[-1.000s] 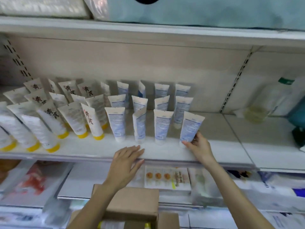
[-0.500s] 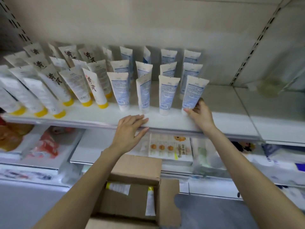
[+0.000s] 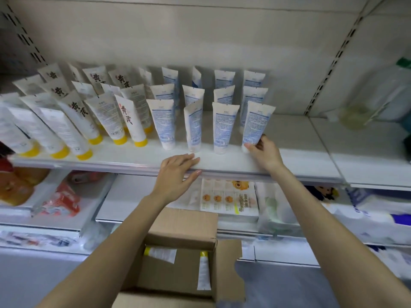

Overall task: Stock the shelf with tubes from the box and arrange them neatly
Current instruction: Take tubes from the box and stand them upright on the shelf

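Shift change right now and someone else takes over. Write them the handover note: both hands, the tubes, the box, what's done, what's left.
Left hand: open, flat on the shelf front edge, holding nothing.
Right hand: pinches the base of the front-right blue-print tube, standing cap down at its row's end.
Done: yellow-cap tubes stand in rows on the left, blue-print ones beside them.
Left: two boxed tubes lie in the cardboard box below; the skewed tube in the front row needs squaring.
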`<action>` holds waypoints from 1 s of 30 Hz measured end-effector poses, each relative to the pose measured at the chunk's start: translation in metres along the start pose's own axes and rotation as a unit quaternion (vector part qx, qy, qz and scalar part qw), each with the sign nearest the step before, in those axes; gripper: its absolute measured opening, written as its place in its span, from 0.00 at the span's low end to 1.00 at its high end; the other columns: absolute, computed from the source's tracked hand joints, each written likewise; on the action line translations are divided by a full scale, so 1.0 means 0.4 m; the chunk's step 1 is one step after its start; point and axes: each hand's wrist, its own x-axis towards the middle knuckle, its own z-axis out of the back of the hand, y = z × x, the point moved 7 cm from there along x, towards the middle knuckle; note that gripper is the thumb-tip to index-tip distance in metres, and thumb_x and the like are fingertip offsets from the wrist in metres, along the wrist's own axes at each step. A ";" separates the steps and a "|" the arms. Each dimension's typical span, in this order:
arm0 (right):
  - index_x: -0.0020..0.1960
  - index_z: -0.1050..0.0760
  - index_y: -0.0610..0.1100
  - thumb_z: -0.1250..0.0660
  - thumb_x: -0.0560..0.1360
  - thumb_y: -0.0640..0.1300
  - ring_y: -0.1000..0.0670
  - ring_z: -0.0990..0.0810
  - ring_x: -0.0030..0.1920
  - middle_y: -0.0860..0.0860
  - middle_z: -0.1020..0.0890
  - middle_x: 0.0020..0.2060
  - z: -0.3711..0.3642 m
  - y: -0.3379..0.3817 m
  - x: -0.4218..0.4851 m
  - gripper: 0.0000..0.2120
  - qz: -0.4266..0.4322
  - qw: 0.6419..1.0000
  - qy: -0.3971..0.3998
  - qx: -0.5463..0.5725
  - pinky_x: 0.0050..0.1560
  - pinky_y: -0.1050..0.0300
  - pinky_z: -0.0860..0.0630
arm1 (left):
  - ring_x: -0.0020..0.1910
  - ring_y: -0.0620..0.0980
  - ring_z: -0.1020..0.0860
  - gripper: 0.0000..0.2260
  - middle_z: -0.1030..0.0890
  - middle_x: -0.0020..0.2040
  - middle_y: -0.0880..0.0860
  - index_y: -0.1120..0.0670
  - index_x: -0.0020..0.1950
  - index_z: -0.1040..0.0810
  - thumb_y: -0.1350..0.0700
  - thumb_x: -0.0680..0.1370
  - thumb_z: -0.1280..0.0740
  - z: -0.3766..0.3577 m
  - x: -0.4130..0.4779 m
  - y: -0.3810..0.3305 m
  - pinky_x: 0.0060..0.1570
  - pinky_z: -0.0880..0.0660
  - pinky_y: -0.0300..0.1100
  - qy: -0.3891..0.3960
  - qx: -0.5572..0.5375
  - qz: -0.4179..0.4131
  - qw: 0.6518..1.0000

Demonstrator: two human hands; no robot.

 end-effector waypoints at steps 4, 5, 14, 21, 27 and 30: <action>0.63 0.29 0.37 0.31 0.74 0.46 0.44 0.23 0.58 0.43 0.21 0.58 0.027 0.012 -0.024 0.22 -0.019 0.999 -0.019 -0.020 0.57 0.54 0.28 | 0.68 0.48 0.32 0.31 0.28 0.68 0.49 0.49 0.69 0.28 0.34 0.74 0.50 0.021 0.006 -0.008 0.66 0.42 0.41 0.026 -0.054 0.028 0.998; 0.64 0.30 0.36 0.31 0.74 0.46 0.43 0.23 0.59 0.42 0.22 0.59 0.040 0.017 -0.037 0.22 -0.017 0.999 -0.033 -0.024 0.58 0.54 0.29 | 0.68 0.49 0.32 0.30 0.28 0.69 0.50 0.50 0.69 0.29 0.35 0.74 0.47 0.033 0.004 -0.010 0.66 0.42 0.41 0.024 -0.075 0.032 0.996; 0.61 0.25 0.44 0.30 0.73 0.40 0.54 0.19 0.49 0.50 0.18 0.51 0.015 0.168 -0.261 0.16 0.078 0.992 -0.008 0.097 0.50 0.62 0.24 | 0.68 0.41 0.34 0.25 0.29 0.68 0.44 0.47 0.69 0.31 0.37 0.76 0.46 0.152 -0.099 0.026 0.66 0.41 0.34 -0.012 -0.178 0.022 0.984; 0.53 0.22 0.50 0.29 0.72 0.38 0.58 0.19 0.47 0.52 0.17 0.50 -0.224 0.186 -0.383 0.13 0.042 0.989 0.096 0.100 0.48 0.66 0.23 | 0.68 0.37 0.34 0.23 0.30 0.67 0.39 0.41 0.67 0.32 0.35 0.76 0.47 0.135 -0.286 0.181 0.69 0.38 0.38 0.035 -0.219 0.073 0.972; 0.53 0.23 0.52 0.29 0.73 0.43 0.56 0.19 0.51 0.53 0.18 0.51 -0.482 0.082 -0.495 0.11 -0.069 0.981 0.163 0.076 0.52 0.64 0.24 | 0.67 0.38 0.34 0.24 0.30 0.66 0.39 0.41 0.66 0.31 0.34 0.74 0.47 0.096 -0.408 0.333 0.68 0.38 0.37 0.106 -0.235 0.117 0.959; 0.55 0.25 0.53 0.30 0.73 0.45 0.59 0.21 0.52 0.54 0.19 0.52 -0.596 0.017 -0.580 0.11 -0.132 0.969 0.195 0.080 0.52 0.68 0.26 | 0.66 0.41 0.32 0.18 0.28 0.65 0.41 0.44 0.65 0.30 0.41 0.78 0.41 0.057 -0.464 0.409 0.66 0.37 0.36 0.146 -0.241 0.144 0.949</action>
